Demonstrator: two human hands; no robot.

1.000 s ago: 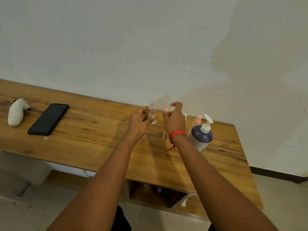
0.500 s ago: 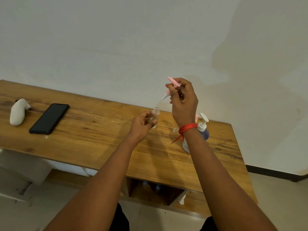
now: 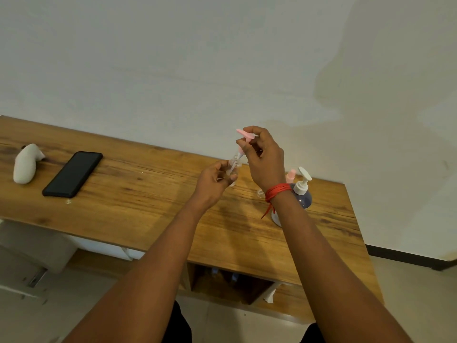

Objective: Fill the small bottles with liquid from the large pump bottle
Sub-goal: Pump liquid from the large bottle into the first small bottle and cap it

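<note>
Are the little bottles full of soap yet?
Not yet. The small clear bottle in the left hand looks empty; the right hand holds its pink pump top at the neck. The big pump bottle stands untouched, another small pink-topped bottle beside it.

Both forearms are bare, with no sleeves showing. A red thread wristband (image 3: 277, 191), wound several times, circles the right wrist at centre right. Its loose end dangles.

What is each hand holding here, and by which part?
The left hand holds a small clear bottle by its body. The right hand pinches a pink pump top by its head, its stem at the bottle's mouth.
</note>
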